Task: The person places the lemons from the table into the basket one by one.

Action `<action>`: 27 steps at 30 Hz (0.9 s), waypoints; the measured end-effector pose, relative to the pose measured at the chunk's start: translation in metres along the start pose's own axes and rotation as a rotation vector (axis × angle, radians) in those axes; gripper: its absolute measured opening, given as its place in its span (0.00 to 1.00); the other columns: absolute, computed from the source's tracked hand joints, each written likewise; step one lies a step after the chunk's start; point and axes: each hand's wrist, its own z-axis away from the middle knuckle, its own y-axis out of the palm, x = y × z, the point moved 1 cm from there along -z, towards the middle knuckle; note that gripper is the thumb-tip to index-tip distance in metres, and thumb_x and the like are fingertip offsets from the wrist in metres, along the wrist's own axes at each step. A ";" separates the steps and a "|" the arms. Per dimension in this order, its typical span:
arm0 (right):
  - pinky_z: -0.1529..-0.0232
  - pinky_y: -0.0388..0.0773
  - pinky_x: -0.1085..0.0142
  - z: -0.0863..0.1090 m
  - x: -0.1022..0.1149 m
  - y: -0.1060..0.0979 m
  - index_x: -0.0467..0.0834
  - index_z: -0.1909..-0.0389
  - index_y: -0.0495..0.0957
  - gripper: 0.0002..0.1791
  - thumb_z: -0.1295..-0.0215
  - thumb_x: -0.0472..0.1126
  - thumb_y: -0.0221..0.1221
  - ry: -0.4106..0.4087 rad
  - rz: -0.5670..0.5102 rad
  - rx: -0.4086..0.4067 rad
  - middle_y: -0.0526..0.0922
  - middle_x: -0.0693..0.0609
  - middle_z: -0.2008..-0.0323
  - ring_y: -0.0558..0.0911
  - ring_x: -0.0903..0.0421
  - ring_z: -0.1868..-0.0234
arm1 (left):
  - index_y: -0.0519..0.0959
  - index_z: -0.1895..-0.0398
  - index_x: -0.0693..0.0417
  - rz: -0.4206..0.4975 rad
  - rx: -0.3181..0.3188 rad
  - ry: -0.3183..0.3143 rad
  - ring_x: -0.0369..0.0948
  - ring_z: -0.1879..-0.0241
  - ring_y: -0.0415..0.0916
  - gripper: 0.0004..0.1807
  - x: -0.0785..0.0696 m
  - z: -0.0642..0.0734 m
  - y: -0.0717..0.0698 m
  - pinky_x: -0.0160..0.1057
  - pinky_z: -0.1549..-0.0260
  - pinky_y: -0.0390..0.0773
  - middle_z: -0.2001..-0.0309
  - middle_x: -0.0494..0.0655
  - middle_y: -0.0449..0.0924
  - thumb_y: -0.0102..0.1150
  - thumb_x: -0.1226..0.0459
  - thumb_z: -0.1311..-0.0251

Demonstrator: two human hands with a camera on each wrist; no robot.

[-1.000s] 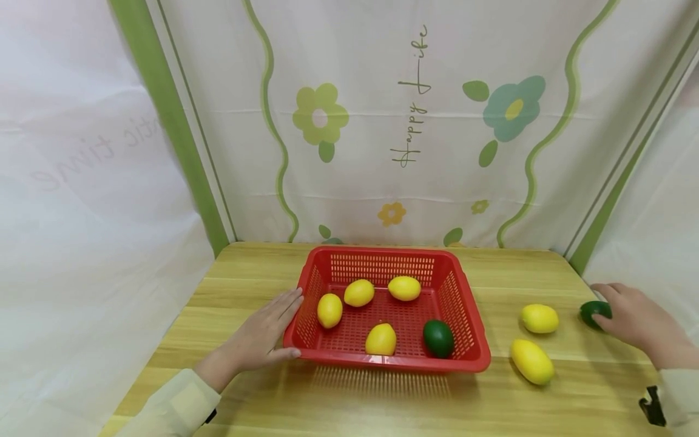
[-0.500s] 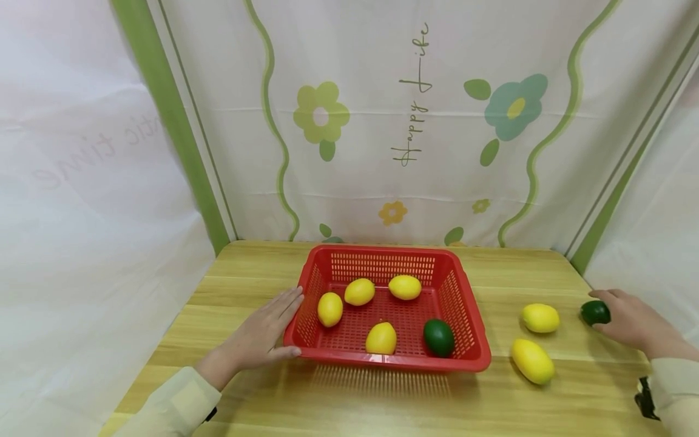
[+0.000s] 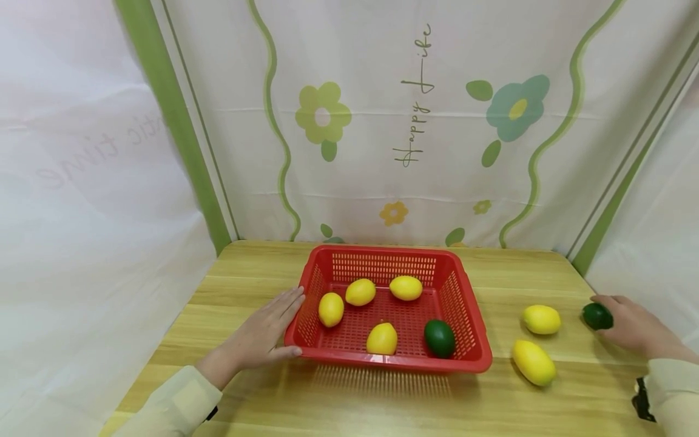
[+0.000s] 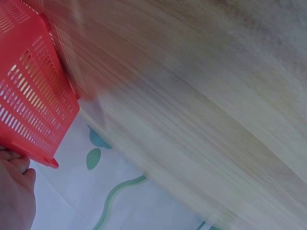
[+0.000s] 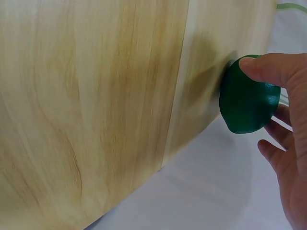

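A red plastic basket (image 3: 389, 362) stands on the table, holding several yellow lemons (image 3: 406, 288) and one dark green lime (image 3: 439, 338). My left hand (image 3: 262, 334) rests against its left rim, fingers stretched along the side and thumb near the front corner; in the left wrist view part of that hand (image 4: 17, 196) shows at the rim. At the table's right edge my right hand (image 3: 633, 325) holds another green lime (image 3: 597, 316). The right wrist view shows this lime (image 5: 249, 98) with the thumb on one side and fingers partly hidden behind it.
Two yellow lemons lie on the table between basket and right hand: a farther lemon (image 3: 541, 320) and a nearer lemon (image 3: 533, 363). The wooden table (image 3: 262, 400) ends at a printed cloth (image 3: 371, 176) behind, with white cloth on both sides.
My right hand has shifted slightly, so more of the lime shows at its fingertips. The lime has barely moved. My left hand and the basket stay put.
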 end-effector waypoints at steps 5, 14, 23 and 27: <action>0.59 0.70 0.31 -0.003 -0.001 0.005 0.23 0.45 0.64 0.39 0.56 0.38 0.69 0.001 0.016 0.015 0.65 0.15 0.53 0.70 0.20 0.56 | 0.58 0.29 0.69 0.000 -0.001 0.008 0.54 0.28 0.52 0.50 0.000 0.000 0.000 0.52 0.35 0.60 0.27 0.61 0.54 0.47 0.35 0.37; 0.58 0.70 0.32 -0.001 0.001 0.009 0.22 0.47 0.66 0.34 0.53 0.34 0.68 0.025 0.041 -0.020 0.66 0.17 0.55 0.70 0.21 0.56 | 0.58 0.29 0.69 -0.010 -0.007 0.017 0.54 0.29 0.53 0.50 0.000 -0.002 -0.001 0.52 0.35 0.61 0.27 0.62 0.54 0.45 0.35 0.37; 0.60 0.71 0.34 0.000 0.002 0.013 0.24 0.49 0.67 0.32 0.55 0.30 0.69 0.000 0.061 -0.113 0.69 0.21 0.58 0.72 0.24 0.60 | 0.59 0.30 0.70 -0.008 -0.018 0.019 0.55 0.29 0.54 0.50 -0.001 -0.001 -0.002 0.53 0.35 0.61 0.28 0.63 0.55 0.37 0.33 0.35; 0.60 0.71 0.34 0.000 0.002 0.015 0.25 0.49 0.66 0.32 0.55 0.29 0.69 0.002 0.069 -0.122 0.69 0.21 0.59 0.72 0.25 0.61 | 0.58 0.29 0.70 0.002 -0.014 0.018 0.55 0.29 0.53 0.50 -0.002 -0.001 -0.003 0.53 0.35 0.61 0.28 0.63 0.55 0.39 0.33 0.35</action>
